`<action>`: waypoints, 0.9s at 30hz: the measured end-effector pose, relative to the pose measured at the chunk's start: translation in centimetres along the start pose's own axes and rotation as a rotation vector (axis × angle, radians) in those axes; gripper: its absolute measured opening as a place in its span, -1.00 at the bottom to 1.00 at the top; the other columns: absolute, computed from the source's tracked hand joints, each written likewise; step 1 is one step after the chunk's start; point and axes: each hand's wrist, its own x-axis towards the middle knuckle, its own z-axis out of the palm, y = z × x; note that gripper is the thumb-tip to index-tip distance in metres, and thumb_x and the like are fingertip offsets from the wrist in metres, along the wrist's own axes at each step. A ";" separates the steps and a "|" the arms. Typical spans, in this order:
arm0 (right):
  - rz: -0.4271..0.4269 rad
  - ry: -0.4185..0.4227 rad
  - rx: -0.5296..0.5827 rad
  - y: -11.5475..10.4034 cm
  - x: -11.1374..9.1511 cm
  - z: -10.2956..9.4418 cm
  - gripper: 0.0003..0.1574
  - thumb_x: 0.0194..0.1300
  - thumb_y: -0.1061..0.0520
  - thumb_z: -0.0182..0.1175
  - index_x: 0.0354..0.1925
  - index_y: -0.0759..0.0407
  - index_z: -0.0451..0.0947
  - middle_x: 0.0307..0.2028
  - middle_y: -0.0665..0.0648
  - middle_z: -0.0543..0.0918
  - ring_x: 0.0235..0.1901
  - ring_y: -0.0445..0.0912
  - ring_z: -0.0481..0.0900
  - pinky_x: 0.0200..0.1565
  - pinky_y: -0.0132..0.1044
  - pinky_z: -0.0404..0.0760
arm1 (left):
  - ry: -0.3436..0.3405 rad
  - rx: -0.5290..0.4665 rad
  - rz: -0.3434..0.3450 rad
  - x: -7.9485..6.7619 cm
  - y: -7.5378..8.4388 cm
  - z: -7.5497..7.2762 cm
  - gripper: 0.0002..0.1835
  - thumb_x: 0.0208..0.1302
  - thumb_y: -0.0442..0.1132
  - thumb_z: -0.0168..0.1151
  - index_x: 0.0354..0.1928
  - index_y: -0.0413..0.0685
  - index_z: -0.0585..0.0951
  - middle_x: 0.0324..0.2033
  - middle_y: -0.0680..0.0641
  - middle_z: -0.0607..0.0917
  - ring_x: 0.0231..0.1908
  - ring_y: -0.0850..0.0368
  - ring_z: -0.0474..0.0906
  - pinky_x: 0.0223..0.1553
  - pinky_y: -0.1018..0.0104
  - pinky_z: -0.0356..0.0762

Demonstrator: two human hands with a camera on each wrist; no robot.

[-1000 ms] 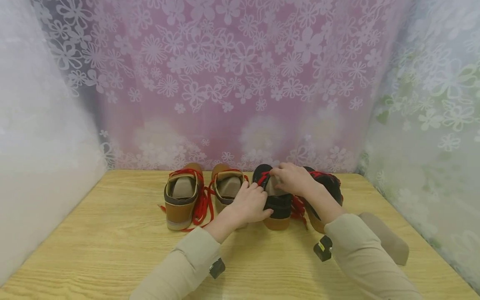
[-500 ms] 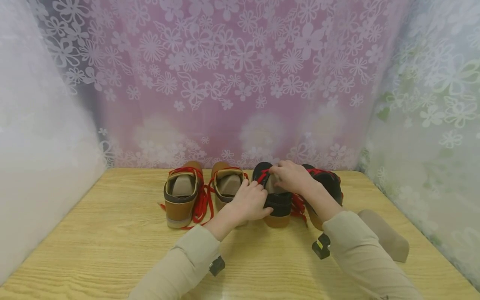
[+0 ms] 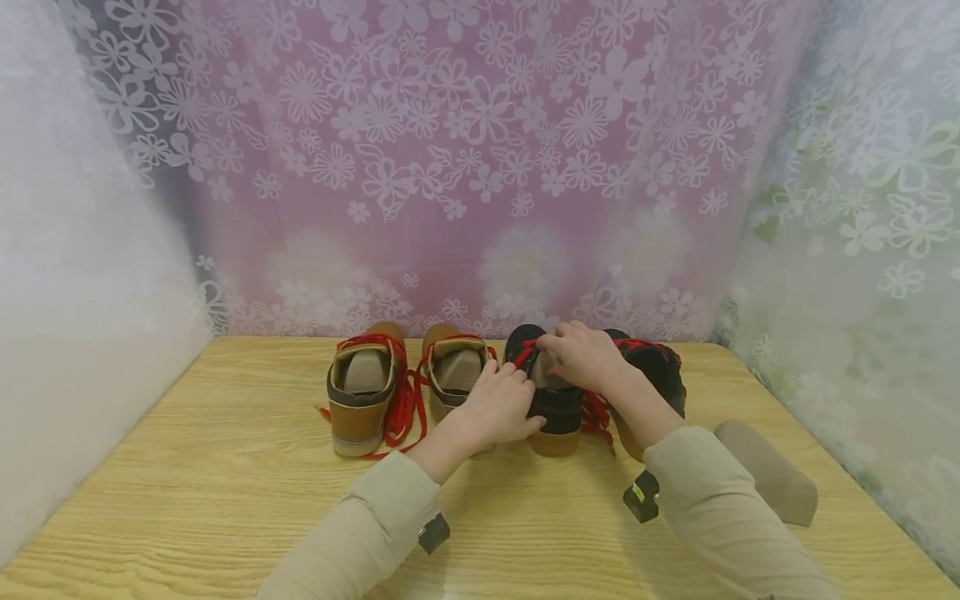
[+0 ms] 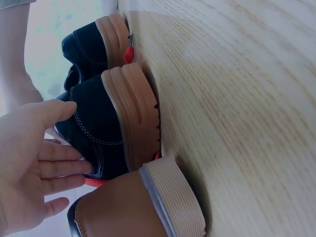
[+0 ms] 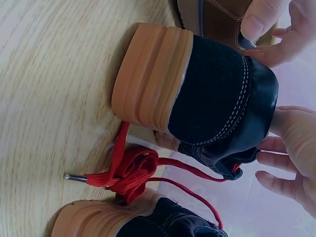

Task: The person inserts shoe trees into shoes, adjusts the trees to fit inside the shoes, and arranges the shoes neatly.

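In the head view my left hand (image 3: 498, 407) reaches the left side of a black shoe (image 3: 557, 417) with red laces. Its fingers lie fairly straight along the collar; in the left wrist view the thumb (image 4: 59, 111) stands out near the heel. My right hand (image 3: 588, 357) is at the shoe's opening and holds a grey-brown moulded shoe insert (image 3: 551, 375) that sits partly inside. Its fingertips are partly hidden by the shoe collar in the right wrist view. Another black shoe (image 3: 660, 367) stands just right, partly behind my right forearm.
Two brown shoes, one left (image 3: 360, 425) and one nearer (image 3: 442, 400), hold similar inserts; red laces (image 3: 403, 417) lie between them. A loose insert (image 3: 768, 471) lies on the table (image 3: 225, 500) at right. Flowered curtains (image 3: 465, 167) close off the back and sides.
The view has shifted very slightly. Both hands stay at the black shoe in nearly the same pose, and the insert shows no clear movement.
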 end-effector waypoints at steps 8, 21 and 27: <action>-0.006 0.026 -0.037 0.0 0.1 0.3 -0.50 0.01 0.00 0.41 -0.04 0.03 0.55 -0.29 0.09 0.55 -0.27 0.02 0.49 -0.41 -0.13 0.53 | 0.002 0.007 0.002 0.0 0.0 -0.1 -0.51 0.17 0.27 0.11 -0.18 0.02 0.64 -0.22 0.05 0.60 -0.14 0.10 0.40 -0.10 0.16 0.24; -0.045 0.071 -0.095 0.1 0.0 0.5 -0.53 -0.04 -0.02 0.43 -0.14 0.02 0.54 -0.32 0.08 0.54 -0.30 0.01 0.47 -0.43 -0.15 0.52 | 0.004 0.015 0.001 0.0 0.0 -0.2 -0.52 0.16 0.27 0.11 -0.21 0.02 0.64 -0.23 0.05 0.60 -0.17 0.10 0.41 -0.12 0.17 0.25; -0.070 0.118 -0.114 0.1 0.0 0.9 -0.54 -0.08 -0.03 0.45 -0.18 0.03 0.54 -0.35 0.09 0.49 -0.33 0.01 0.44 -0.46 -0.17 0.49 | 0.007 0.010 0.007 0.0 0.1 -0.2 -0.52 0.16 0.26 0.12 -0.22 0.01 0.65 -0.24 0.04 0.60 -0.17 0.09 0.41 -0.11 0.16 0.26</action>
